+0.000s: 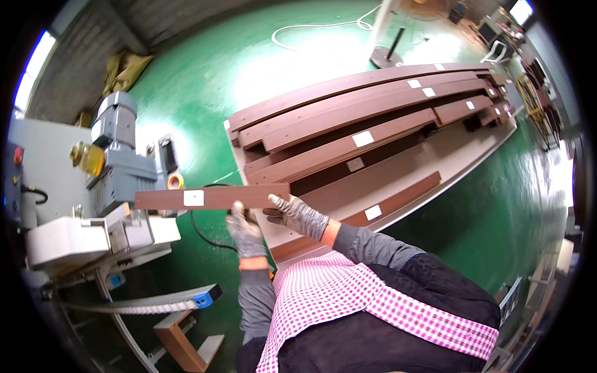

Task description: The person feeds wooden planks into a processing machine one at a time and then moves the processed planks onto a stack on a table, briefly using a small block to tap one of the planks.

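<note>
Both gloved hands hold a short brown board (161, 200) with a white label, roughly level in front of me. My left hand (246, 233) grips its lower edge near the middle, thumb on the near face and the other fingers largely hidden. My right hand (300, 216) is closed round the right end, thumb on top. The board's left end reaches over beside the machine. Just beyond my right hand, several long brown boards (348, 107) with white labels are stacked on a pale panel (398, 168). Another labelled brown strip (398, 202) lies along the panel's near edge.
At left stands a machine with a grey motor (118, 124), a yellow oil cup (89, 158) and a white housing (65, 242). A tape roll (176, 181) sits beside it. A cable guide (155, 306) juts out low at left. A post base (385, 59) stands beyond the boards.
</note>
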The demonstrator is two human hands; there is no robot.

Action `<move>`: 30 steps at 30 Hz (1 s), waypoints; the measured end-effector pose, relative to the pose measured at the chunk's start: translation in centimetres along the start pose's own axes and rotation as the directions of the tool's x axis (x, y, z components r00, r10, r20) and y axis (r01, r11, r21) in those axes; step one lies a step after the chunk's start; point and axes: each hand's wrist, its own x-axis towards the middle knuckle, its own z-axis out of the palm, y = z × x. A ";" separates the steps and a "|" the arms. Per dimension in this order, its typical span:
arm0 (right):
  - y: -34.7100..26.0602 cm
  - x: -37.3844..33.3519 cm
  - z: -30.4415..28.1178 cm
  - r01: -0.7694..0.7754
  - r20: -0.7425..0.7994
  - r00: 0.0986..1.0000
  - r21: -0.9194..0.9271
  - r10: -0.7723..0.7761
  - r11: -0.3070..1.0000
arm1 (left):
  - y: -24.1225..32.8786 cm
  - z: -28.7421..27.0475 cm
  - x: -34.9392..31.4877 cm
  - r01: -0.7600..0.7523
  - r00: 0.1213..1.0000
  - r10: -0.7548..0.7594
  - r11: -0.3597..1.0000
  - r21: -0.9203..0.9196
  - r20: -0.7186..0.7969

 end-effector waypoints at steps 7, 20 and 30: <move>-3.9 -9.0 -11.3 0.176 -0.241 0.958 0.064 -0.156 0.982 | -3.5 0.2 -3.6 0.274 0.952 -0.303 0.912 -0.304 -0.051; -10.6 -7.9 -33.1 0.424 -0.730 0.680 0.312 -0.071 0.850 | -13.7 -3.0 -2.4 0.368 0.836 -0.502 0.812 -0.452 -0.222; -12.7 -6.9 -31.4 0.407 -0.744 0.664 0.274 -0.077 0.871 | -17.5 -4.8 -0.8 0.276 0.958 -0.286 0.911 0.307 -0.014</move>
